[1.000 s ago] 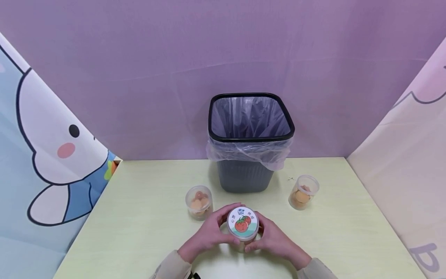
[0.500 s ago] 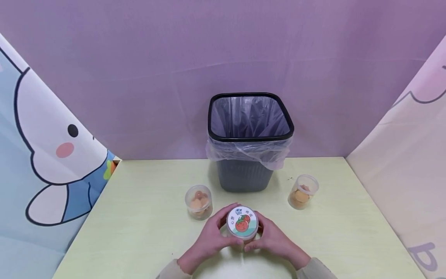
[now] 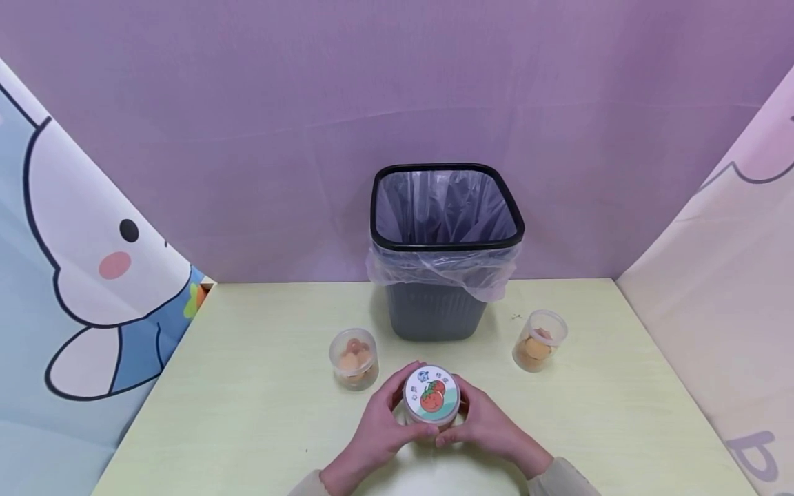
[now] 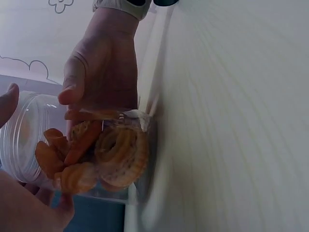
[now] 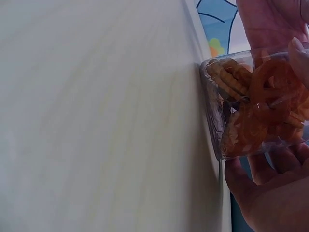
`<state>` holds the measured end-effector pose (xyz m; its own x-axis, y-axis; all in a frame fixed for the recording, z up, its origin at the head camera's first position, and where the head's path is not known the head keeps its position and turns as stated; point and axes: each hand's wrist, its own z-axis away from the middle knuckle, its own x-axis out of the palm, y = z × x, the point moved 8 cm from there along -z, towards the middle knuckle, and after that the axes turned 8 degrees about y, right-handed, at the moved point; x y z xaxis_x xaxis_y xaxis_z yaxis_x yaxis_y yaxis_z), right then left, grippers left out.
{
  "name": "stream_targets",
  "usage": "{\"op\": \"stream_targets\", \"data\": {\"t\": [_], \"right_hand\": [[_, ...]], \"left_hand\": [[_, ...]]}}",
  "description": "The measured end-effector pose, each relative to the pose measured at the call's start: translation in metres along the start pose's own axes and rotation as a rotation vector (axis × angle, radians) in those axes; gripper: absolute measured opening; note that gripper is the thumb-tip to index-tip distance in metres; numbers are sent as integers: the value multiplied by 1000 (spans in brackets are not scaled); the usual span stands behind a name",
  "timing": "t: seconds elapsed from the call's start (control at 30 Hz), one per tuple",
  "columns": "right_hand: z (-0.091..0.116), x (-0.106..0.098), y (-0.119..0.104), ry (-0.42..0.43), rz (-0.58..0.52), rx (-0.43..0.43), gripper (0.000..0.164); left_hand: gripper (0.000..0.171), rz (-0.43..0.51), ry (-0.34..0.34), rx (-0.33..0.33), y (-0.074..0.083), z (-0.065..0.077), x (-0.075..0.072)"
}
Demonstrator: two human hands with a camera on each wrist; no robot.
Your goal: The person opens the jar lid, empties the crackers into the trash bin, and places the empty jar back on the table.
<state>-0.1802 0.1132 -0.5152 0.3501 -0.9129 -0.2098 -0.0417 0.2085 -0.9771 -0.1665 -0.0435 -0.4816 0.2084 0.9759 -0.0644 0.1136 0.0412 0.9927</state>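
Observation:
A clear plastic jar (image 4: 113, 159) stands upright near the table's front, holding orange-brown ridged, ring-like snack pieces (image 4: 126, 152). On top is a round lid (image 3: 432, 394) with a tomato picture. My left hand (image 3: 383, 426) grips the lidded upper end from the left, thumb in front and fingers behind. From the other side my right hand (image 3: 490, 420) holds the jar body lower down, its thumb and fingers curled around the wall. In the right wrist view the jar's base is right at the table top.
Two lidless clear jars with tan and reddish pieces stand farther back, one left (image 3: 353, 359) and one right (image 3: 538, 342). A grey bin (image 3: 437, 313) with a black rim and plastic liner is behind them, before a purple cloth wall (image 3: 260, 151).
The lid's picture has turned slightly counterclockwise, and my left thumb has slid right along the jar's front. My right hand has stayed in place.

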Motion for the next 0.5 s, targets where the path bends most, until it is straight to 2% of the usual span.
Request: {"op": "stream_targets", "data": {"t": [0.23,0.33,0.5], "right_hand": [[0,1,-1,0,3,4,90],[0,1,-2,0,7,-1,90],[0,0,0,-3,18,-17,88]], "left_hand": [[91,5,-72,22,-1,-4,-2],[90,6,-126,23,0,-8,-3],[91,9,-234,60,3,-17,-4]]}}
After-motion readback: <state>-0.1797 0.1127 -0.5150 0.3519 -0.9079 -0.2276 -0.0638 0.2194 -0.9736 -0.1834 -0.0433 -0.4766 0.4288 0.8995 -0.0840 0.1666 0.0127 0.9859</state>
